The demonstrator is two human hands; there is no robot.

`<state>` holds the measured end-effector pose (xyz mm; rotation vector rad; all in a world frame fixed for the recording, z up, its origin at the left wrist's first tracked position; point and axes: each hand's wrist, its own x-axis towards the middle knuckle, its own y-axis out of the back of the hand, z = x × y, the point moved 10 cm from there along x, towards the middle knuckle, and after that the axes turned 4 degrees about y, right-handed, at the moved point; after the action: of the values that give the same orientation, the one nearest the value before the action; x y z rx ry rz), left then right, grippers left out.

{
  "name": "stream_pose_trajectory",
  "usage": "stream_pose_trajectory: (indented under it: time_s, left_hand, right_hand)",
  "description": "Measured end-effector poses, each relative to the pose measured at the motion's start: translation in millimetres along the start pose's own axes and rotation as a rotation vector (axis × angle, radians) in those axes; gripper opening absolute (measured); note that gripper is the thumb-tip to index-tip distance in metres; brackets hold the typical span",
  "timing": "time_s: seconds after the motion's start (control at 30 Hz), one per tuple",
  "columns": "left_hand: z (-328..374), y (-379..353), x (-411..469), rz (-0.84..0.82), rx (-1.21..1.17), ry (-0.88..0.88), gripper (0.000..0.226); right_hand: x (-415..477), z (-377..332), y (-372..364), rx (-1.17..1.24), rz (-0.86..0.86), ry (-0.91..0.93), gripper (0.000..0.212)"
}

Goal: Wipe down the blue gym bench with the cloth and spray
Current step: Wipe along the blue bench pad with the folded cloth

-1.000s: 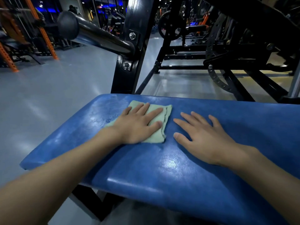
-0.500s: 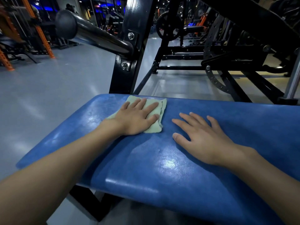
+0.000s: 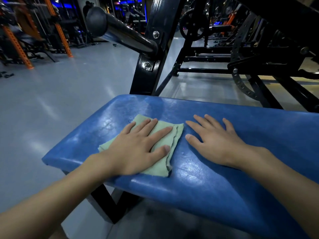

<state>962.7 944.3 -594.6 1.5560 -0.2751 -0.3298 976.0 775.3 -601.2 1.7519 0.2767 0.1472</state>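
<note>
Blue surface (image 3: 224,187): a glossy padded bench top. It runs from the lower right to its rounded left end near centre frame, and it is carried on a black frame. A black upright (image 3: 151,54) with a thick bar (image 3: 120,33) stands just behind its far edge.

Left hand (image 3: 136,149): flat, fingers straight and spread, pressing down on the cloth with nothing gripped. Right hand (image 3: 215,145): also flat and spread, palm resting on the bare pad just beside the cloth and holding nothing.

Cloth (image 3: 175,138): pale green and folded in layers, lying on the left part of the pad under the left hand.

Droplets (image 3: 129,121): a small wet patch at the cloth's far corner.

Step in hand, as I judge it: wiping, with spray apparently already applied. The next move calls for sliding the cloth under steady flat pressure over the wet patch and then rightward. The right hand must lift clear or shift along for that.

Not determinable: the spray bottle is not in view. The right end of the pad is cut off by the frame edge. The near side face and the underside are hidden. Glare prevents me from telling wiped areas from unwiped ones.
</note>
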Motion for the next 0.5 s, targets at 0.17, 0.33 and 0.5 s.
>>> stream_pose_trajectory:
  time_s: [0.17, 0.33, 0.5]
  left_hand:
    - [-16.5, -1.4, 86.0, -0.01, -0.026, 0.044, 0.061]
    - [-31.2, 6.1, 176.6, 0.008, -0.058, 0.082, 0.061]
    - [-31.1, 6.4, 178.9, 0.027, -0.06, 0.076, 0.061]
  right_hand:
    - [1.6, 3.6, -3.8, -0.046, -0.005, -0.011, 0.065]
    - [0.3, 2.3, -2.9, -0.035, 0.014, -0.013, 0.067]
    - [1.2, 3.2, -2.8, -0.029, 0.009, -0.011, 0.066]
